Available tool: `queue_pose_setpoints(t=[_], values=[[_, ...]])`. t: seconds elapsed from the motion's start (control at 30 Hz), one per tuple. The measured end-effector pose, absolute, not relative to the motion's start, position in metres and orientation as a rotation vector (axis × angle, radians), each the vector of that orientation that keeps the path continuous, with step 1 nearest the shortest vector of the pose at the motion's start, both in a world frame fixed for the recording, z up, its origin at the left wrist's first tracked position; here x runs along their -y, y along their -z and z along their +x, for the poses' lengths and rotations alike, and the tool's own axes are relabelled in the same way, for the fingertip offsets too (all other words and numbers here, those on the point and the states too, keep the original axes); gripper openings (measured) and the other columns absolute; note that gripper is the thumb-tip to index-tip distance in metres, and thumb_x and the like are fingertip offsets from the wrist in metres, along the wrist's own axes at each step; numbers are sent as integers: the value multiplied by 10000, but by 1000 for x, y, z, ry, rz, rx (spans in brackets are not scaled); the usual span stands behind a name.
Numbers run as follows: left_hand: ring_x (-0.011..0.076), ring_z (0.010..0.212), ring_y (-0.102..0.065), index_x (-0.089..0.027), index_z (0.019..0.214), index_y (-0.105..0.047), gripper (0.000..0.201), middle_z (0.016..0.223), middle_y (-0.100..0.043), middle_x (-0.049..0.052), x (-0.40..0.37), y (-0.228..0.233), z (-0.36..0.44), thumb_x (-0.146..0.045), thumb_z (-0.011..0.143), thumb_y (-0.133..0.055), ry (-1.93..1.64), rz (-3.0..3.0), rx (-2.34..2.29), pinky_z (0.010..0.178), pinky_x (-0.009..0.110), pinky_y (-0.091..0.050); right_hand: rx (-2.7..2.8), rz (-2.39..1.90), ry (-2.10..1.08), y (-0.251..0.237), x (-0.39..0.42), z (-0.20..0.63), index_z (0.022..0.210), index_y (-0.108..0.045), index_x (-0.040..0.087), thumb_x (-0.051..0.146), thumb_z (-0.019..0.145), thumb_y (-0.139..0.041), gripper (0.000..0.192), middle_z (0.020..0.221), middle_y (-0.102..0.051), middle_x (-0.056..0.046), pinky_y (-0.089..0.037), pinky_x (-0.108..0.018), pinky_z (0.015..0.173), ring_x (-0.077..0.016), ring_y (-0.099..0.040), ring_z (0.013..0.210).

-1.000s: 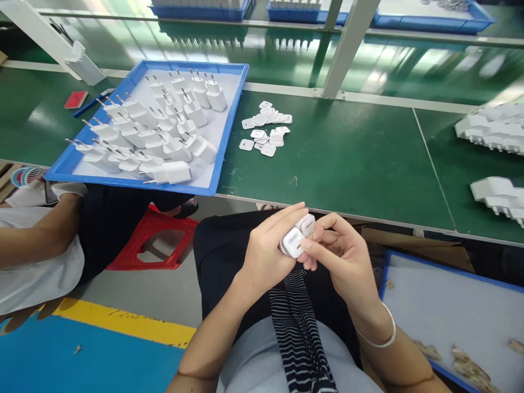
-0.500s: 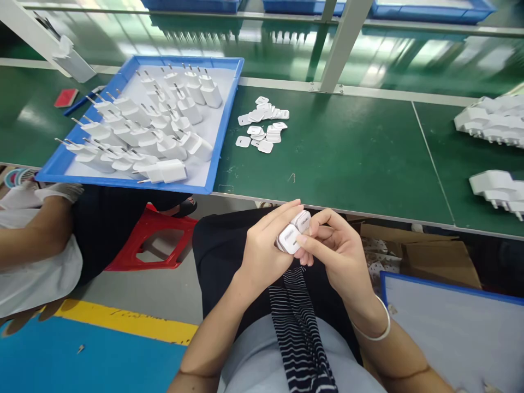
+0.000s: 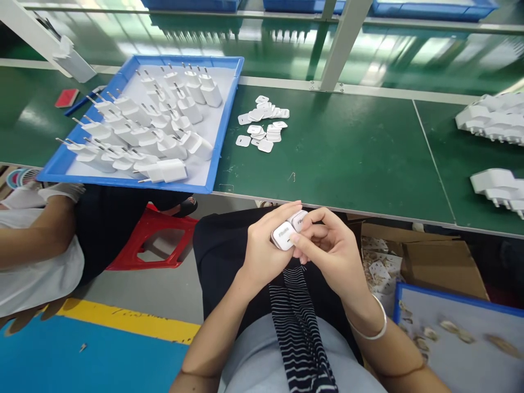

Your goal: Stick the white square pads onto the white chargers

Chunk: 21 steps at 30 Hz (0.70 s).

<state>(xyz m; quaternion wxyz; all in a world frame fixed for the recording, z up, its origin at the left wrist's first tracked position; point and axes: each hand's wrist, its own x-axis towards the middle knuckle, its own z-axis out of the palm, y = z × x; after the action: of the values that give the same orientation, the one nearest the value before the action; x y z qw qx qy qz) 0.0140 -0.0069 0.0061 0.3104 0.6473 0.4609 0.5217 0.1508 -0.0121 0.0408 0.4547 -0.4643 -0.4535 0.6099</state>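
My left hand (image 3: 268, 243) is wrapped round two white chargers side by side, their flat end faces turned up towards me. The nearer charger (image 3: 282, 236) has grey lettering and a small slot on its face; the farther charger (image 3: 297, 220) also has lettering and is partly covered by fingers. My right hand (image 3: 327, 240) is closed against them, its thumb on the edge of the nearer face and its index finger curled at the farther one. On the green bench ahead lies a loose pile of small white slotted cover plates (image 3: 265, 146).
A blue tray (image 3: 213, 164) full of white plug chargers stands at the left. More white chargers (image 3: 499, 185) sit at the right. A co-worker's gloved hand (image 3: 61, 191) and a red stool (image 3: 151, 251) are at the left. A blue-rimmed tray (image 3: 483, 305) with beige pieces lies lower right.
Both hands have shifted slightly left with the chargers, whose faces are turned a little. The lower-right tray has moved right, and beige pieces now show on it.
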Motion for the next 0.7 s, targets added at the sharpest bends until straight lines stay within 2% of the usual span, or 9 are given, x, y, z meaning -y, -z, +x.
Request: queue_pose_setpoints(t=[0.1, 0.2, 0.3, 0.37, 0.43, 0.47, 0.5, 0.57, 0.7], values=[[216, 1148, -726, -210, 1197, -727, 414, 1256, -746, 74, 6, -3, 13, -109, 795, -727, -1372, 1617, -1167, 1007, 350, -612, 1121, -1160, -1533, -40, 12, 152, 912, -530, 229, 198, 822, -768, 256, 540, -648, 78, -466, -198, 457, -96, -579, 438], [219, 1129, -737, -206, 1188, -734, 410, 1235, -755, 85, 5, -4, 12, -153, 786, -793, -1370, 1516, -1092, 1001, 335, -612, 1087, -1076, -1559, -41, 16, 156, 953, -545, 233, 219, 878, -735, 204, 540, -656, 74, -428, -196, 435, -90, -549, 411], [223, 1139, -736, -203, 1190, -734, 431, 1233, -756, 92, 5, -7, 10, -150, 771, -822, -1373, 1492, -1023, 1037, 346, -598, 1027, -1047, -1423, -42, 22, 161, 1001, -572, 250, 216, 938, -673, 123, 487, -572, 97, -343, -198, 412, -79, -456, 385], [229, 1154, -730, -204, 1193, -732, 429, 1237, -753, 94, 5, -8, 10, -142, 776, -816, -1374, 1510, -1009, 1062, 367, -587, 1005, -1083, -1270, -40, 25, 163, 1022, -598, 259, 194, 934, -670, 131, 515, -527, 92, -363, -216, 452, -89, -451, 438], [235, 1155, -731, -205, 1190, -733, 421, 1238, -753, 97, 6, -10, 10, -148, 781, -813, -1382, 1528, -1008, 1063, 376, -587, 1022, -1105, -1125, -35, 25, 161, 1024, -622, 261, 188, 903, -699, 160, 694, -593, 38, -481, -251, 598, -120, -561, 615], [236, 1153, -731, -206, 1189, -733, 416, 1238, -753, 97, 6, -11, 10, -155, 783, -812, -1386, 1537, -1009, 1059, 376, -590, 1046, -1107, -1079, -33, 25, 160, 1040, -630, 263, 196, 882, -718, 192, 837, -631, 3, -531, -280, 722, -145, -620, 766], [236, 1150, -733, -206, 1187, -733, 411, 1234, -754, 97, 6, -11, 10, -163, 786, -812, -1390, 1549, -1009, 1049, 372, -596, 1076, -1103, -1057, -30, 24, 157, 1076, -631, 267, 209, 866, -734, 241, 998, -645, -29, -546, -316, 862, -174, -644, 945], [232, 1138, -738, -208, 1182, -734, 397, 1218, -761, 93, 6, -12, 11, -177, 793, -807, -1395, 1583, -1003, 1020, 357, -611, 1137, -1086, -1097, -27, 23, 153, 1195, -605, 278, 251, 856, -740, 366, 1274, -602, -67, -505, -380, 1058, -225, -585, 1234], [216, 1134, -736, -226, 1197, -730, 406, 1227, -759, 65, 9, -10, 13, -150, 800, -775, -1428, 1659, -1009, 1001, 336, -622, 1176, -1086, -1292, -26, 25, 144, 1389, -499, 286, 297, 859, -729, 578, 1467, -528, -91, -523, -418, 1087, -252, -561, 1317]])
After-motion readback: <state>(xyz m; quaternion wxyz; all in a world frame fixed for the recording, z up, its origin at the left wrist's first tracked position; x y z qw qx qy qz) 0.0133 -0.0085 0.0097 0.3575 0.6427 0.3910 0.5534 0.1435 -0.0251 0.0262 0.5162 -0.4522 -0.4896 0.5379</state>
